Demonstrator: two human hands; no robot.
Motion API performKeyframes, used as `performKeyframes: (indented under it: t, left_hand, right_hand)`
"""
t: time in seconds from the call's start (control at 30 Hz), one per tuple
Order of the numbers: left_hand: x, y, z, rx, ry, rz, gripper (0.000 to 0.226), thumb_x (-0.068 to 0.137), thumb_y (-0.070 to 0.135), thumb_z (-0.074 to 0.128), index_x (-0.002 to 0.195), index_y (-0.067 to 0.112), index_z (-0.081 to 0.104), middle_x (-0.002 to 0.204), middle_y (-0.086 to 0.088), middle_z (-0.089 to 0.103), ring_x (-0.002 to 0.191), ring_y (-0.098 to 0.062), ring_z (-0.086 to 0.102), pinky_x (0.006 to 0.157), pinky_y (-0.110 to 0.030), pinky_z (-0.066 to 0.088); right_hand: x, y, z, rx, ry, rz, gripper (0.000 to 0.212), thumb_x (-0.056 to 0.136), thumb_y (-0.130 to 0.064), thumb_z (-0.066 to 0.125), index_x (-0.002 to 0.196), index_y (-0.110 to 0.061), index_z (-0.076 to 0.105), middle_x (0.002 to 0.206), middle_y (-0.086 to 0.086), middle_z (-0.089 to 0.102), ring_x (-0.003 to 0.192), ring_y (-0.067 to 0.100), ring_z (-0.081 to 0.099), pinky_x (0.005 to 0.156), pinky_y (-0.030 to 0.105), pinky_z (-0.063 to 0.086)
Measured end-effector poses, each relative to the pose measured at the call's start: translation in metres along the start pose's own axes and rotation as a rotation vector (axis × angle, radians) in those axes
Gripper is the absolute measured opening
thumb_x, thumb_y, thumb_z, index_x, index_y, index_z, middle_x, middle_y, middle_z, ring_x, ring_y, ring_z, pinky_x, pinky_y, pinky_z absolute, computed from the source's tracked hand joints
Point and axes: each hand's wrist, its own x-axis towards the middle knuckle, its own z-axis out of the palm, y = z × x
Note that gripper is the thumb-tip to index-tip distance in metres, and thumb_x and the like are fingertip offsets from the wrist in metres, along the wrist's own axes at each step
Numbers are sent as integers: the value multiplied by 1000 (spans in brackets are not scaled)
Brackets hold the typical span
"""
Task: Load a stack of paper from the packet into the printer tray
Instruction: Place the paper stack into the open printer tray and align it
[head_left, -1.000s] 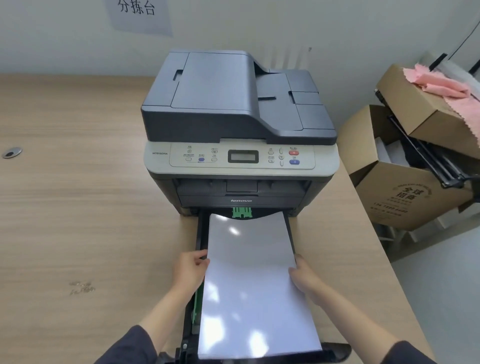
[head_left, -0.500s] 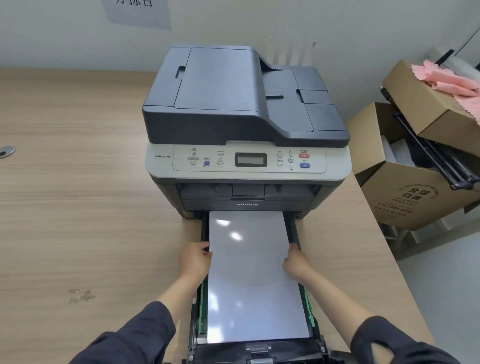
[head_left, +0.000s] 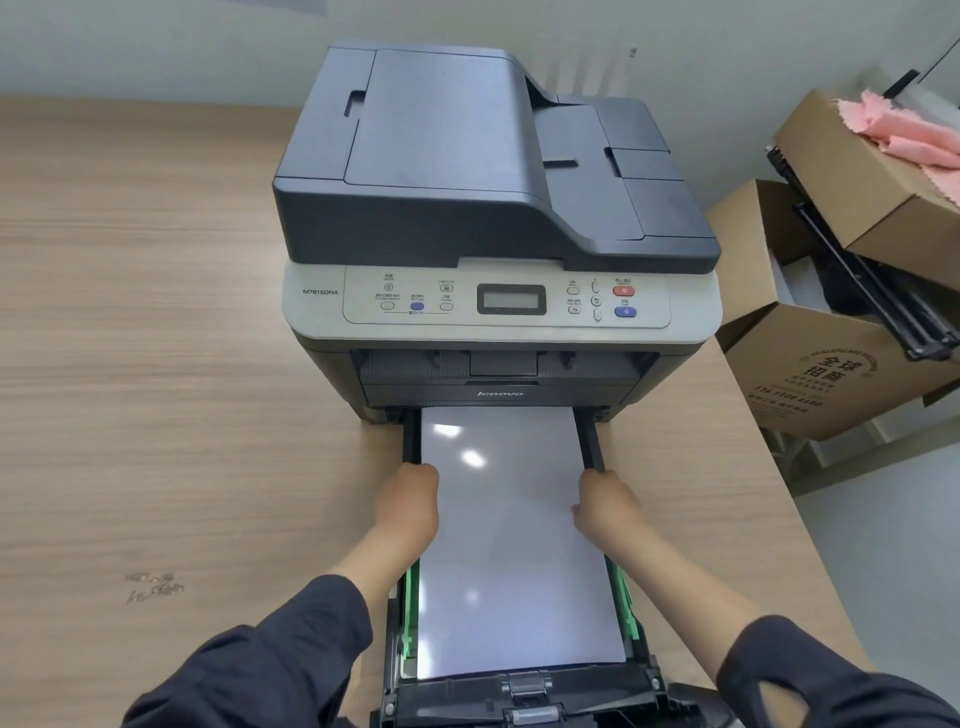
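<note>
The paper stack (head_left: 511, 540) lies in the pulled-out tray (head_left: 589, 441), left hand (head_left: 408, 501) and right hand (head_left: 605, 506) pressing its side edges, fingers curled. Uneven pressure could skew or buckle sheets against the green guides (head_left: 623, 597).

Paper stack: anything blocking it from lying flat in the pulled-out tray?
Nothing visible does. The white paper stack already lies in the black pull-out tray, between its green side guides. The left hand and right hand rest at its edges.

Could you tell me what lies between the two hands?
In the head view, only the paper stack lies between the left hand and the right hand, flat in the pulled-out tray; each hand rests at one side edge.
</note>
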Motion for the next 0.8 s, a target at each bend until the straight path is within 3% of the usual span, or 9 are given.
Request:
performKeyframes:
  t: [0.03, 0.1, 0.17, 0.23, 0.3, 0.4, 0.6, 0.7, 0.8]
  left_hand:
    - [1, 3, -3, 58, -20, 10, 17, 88, -7, 46, 86, 9, 52, 86, -4, 48, 88, -18, 52, 67, -22, 37]
    - [3, 8, -4, 141, -60, 13, 25, 86, -10, 47, 107, 2, 55, 107, -10, 55, 100, -23, 59, 69, -23, 40]
    - [5, 9, -2, 204, -76, 12, 31, 83, -14, 48, 109, 1, 56, 105, -11, 58, 100, -23, 59, 71, -23, 43]
    - [5, 10, 0, 242, -78, 14, 33, 81, -17, 50, 107, 3, 58, 76, -5, 46, 87, -19, 53, 69, -21, 40]
    - [5, 10, 2, 283, -77, 22, 33, 81, -17, 52, 103, 7, 58, 67, -2, 36, 83, -18, 47, 62, -21, 39]
    - [1, 11, 6, 335, -79, 42, 36, 80, -18, 51, 107, 5, 59, 96, -9, 59, 89, -18, 56, 63, -22, 43]
    - [-9, 2, 6, 158, 0, 57, 20, 91, 1, 49, 110, 1, 51, 114, -16, 58, 101, -30, 60, 72, -32, 48]
    - [-18, -8, 6, -92, 60, 81, 18, 92, 12, 48, 104, -2, 53, 101, -18, 59, 93, -34, 59, 67, -31, 42]
    - [-30, -20, 11, -251, 79, 92, 12, 91, 13, 51, 82, 6, 54, 77, -7, 53, 78, -29, 56, 63, -28, 39]
  right_hand:
    - [2, 0, -3, -31, 2, -15, 26, 94, -13, 48, 118, -2, 49, 125, 15, 54, 111, 27, 57, 86, 28, 49]
    - [4, -2, -8, -96, 13, -49, 27, 95, -16, 48, 118, -3, 51, 126, 14, 53, 111, 27, 57, 86, 29, 49]
    - [7, -4, -11, -163, 20, -84, 28, 94, -16, 49, 120, -4, 50, 127, 13, 52, 112, 27, 56, 86, 29, 49]
    - [9, -6, -12, -213, 20, -104, 29, 94, -15, 51, 121, -4, 50, 127, 12, 53, 113, 26, 56, 87, 29, 49]
    - [12, -6, -13, -243, 16, -107, 30, 93, -16, 52, 121, -5, 51, 126, 11, 54, 112, 26, 57, 84, 27, 50]
    - [15, -4, -12, -256, -6, -110, 30, 93, -18, 52, 120, -5, 53, 125, 10, 56, 111, 25, 58, 82, 27, 50]
    - [7, 5, -7, -180, -61, -134, 30, 95, -24, 46, 117, -5, 53, 124, 13, 54, 110, 28, 57, 78, 28, 46]
    - [2, 12, -3, -72, -52, -176, 28, 94, -31, 47, 76, -10, 51, 89, 8, 60, 91, 29, 59, 59, 24, 39]
    - [-4, 20, -1, 46, -46, -196, 47, 91, -32, 51, 51, -14, 34, 55, 0, 40, 62, 21, 48, 46, 24, 29]
